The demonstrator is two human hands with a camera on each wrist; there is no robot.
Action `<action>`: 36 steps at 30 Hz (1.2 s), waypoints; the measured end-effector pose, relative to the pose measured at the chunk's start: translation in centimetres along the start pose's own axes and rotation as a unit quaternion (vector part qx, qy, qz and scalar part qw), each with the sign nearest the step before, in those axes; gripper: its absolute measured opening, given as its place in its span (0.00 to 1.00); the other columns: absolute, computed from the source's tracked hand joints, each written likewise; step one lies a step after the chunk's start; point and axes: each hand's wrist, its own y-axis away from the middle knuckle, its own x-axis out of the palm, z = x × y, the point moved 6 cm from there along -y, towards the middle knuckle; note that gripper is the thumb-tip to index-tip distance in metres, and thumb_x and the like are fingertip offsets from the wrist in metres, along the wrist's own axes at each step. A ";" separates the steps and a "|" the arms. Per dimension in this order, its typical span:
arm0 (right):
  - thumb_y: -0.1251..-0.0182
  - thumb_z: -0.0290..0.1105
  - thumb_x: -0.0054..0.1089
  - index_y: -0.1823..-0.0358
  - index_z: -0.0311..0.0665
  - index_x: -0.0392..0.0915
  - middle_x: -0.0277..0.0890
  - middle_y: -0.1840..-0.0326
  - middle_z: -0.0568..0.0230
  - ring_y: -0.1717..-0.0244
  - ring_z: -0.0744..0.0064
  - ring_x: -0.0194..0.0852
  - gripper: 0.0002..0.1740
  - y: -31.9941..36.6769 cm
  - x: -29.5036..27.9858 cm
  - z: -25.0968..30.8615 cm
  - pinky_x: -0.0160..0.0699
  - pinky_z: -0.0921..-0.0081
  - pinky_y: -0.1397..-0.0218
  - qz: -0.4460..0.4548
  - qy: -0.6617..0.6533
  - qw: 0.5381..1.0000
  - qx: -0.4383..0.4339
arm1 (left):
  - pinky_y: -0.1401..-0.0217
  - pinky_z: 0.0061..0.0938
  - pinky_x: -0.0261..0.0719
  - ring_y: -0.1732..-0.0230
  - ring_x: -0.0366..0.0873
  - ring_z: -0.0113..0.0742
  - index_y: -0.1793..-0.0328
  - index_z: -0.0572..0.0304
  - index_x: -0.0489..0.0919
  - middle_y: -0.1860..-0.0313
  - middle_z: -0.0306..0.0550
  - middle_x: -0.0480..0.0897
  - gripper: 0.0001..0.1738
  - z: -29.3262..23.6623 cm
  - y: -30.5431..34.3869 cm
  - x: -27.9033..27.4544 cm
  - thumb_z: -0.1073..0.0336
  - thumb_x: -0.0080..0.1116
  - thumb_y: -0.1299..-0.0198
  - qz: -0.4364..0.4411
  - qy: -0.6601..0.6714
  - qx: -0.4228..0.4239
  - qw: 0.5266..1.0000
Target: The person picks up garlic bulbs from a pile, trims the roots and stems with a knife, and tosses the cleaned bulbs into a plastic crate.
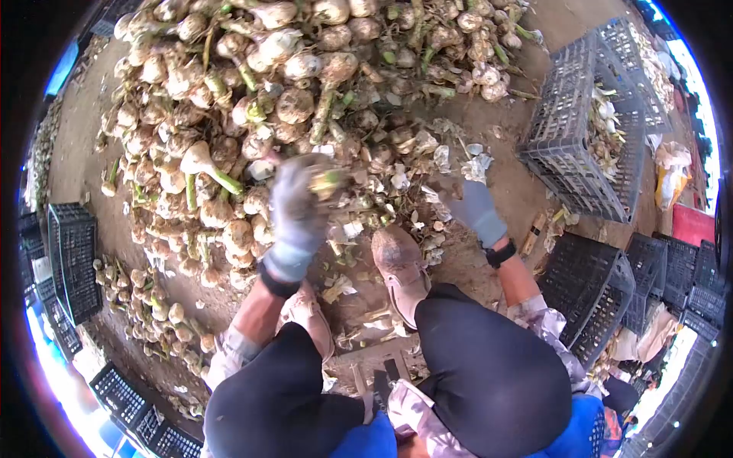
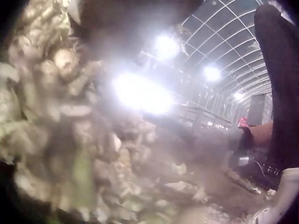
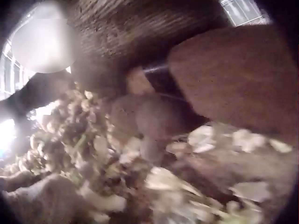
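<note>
In the head view my gloved left hand (image 1: 296,217) is in front of the heap of garlic (image 1: 294,105), blurred by motion. Its fingers grip a garlic plant (image 1: 327,183), smeared to yellow-green and brown. My gloved right hand (image 1: 477,214) is to the right, low over scattered garlic skins (image 1: 441,159). The right wrist view shows its curled fingers (image 3: 156,116) around a dark, shiny-edged piece (image 3: 159,74); I cannot tell its kind. Heaped bulbs (image 2: 65,60) fill the left of the left wrist view.
A tall plastic crate (image 1: 565,130) with trimmed stalks stands at the right. More black crates (image 1: 584,267) are lower right, and another crate (image 1: 74,259) is far left. Smaller garlic (image 1: 156,305) lies at lower left. A shoe (image 1: 398,259) stands between the hands.
</note>
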 end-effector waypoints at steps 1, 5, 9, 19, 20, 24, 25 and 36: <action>0.46 0.37 0.59 0.59 0.38 0.77 0.77 0.67 0.48 0.64 0.49 0.77 0.15 -0.3 -0.9 -1.1 0.75 0.58 0.61 0.006 0.036 0.994 0.100 | 0.56 0.28 0.81 0.53 0.77 0.39 0.57 0.58 0.79 0.56 0.46 0.79 0.14 0.8 1.2 -2.2 0.79 0.56 0.50 -0.047 0.197 -0.128 0.971; 0.47 0.38 0.59 0.51 0.42 0.76 0.77 0.56 0.50 0.54 0.49 0.75 0.20 -5.5 -0.6 -4.9 0.74 0.58 0.52 -0.139 0.030 0.985 0.096 | 0.63 0.19 0.83 0.55 0.80 0.31 0.52 0.56 0.80 0.55 0.49 0.81 0.10 2.1 7.0 -20.9 0.71 0.52 0.38 -0.124 -0.537 -0.143 0.822; 0.50 0.37 0.61 0.51 0.43 0.76 0.77 0.53 0.51 0.51 0.49 0.74 0.22 -10.0 3.0 -6.5 0.74 0.58 0.50 -0.069 0.117 0.988 0.068 | 0.45 0.35 0.75 0.47 0.76 0.41 0.37 0.56 0.71 0.42 0.50 0.76 0.28 -1.4 12.8 -33.3 0.55 0.59 0.43 -0.222 -0.641 -0.401 0.616; 0.45 0.36 0.64 0.66 0.36 0.78 0.77 0.75 0.68 0.82 0.83 0.69 0.11 -2.6 -1.2 2.2 0.62 0.84 0.80 -0.078 -0.469 0.845 0.243 | 0.50 0.22 0.77 0.51 0.79 0.34 0.43 0.72 0.72 0.49 0.51 0.79 0.18 1.0 3.6 -1.1 0.74 0.44 0.39 0.155 0.190 -0.348 0.905; 0.46 0.35 0.64 0.68 0.35 0.77 0.76 0.76 0.69 0.83 0.82 0.68 0.11 -2.0 -0.7 2.8 0.64 0.84 0.79 -0.087 -0.523 0.817 0.226 | 0.49 0.22 0.77 0.50 0.79 0.34 0.43 0.72 0.72 0.50 0.51 0.79 0.19 2.4 4.3 -0.1 0.76 0.44 0.41 0.177 0.177 -0.346 0.904; 0.47 0.31 0.62 0.60 0.32 0.75 0.80 0.67 0.63 0.73 0.81 0.74 0.14 0.0 -3.1 4.7 0.70 0.85 0.74 -0.071 -0.562 0.785 0.250 | 0.50 0.23 0.75 0.52 0.77 0.32 0.43 0.73 0.72 0.54 0.49 0.80 0.19 1.5 5.5 1.1 0.77 0.46 0.42 0.162 0.220 -0.419 0.866; 0.47 0.31 0.62 0.60 0.32 0.75 0.80 0.67 0.63 0.73 0.81 0.74 0.14 0.2 -3.6 4.1 0.70 0.85 0.74 -0.077 -0.555 0.790 0.247 | 0.54 0.21 0.75 0.57 0.77 0.29 0.46 0.72 0.74 0.59 0.46 0.81 0.18 0.4 5.8 0.6 0.74 0.48 0.42 0.122 0.213 -0.469 0.849; 0.35 0.32 0.51 0.48 0.35 0.68 0.76 0.58 0.57 0.70 0.78 0.70 0.16 3.3 -14.7 -2.7 0.71 0.82 0.74 -0.358 -0.620 0.698 -0.016 | 0.56 0.25 0.78 0.59 0.79 0.34 0.46 0.70 0.73 0.57 0.50 0.81 0.20 1.8 6.3 0.6 0.64 0.46 0.40 0.168 0.199 -0.368 0.892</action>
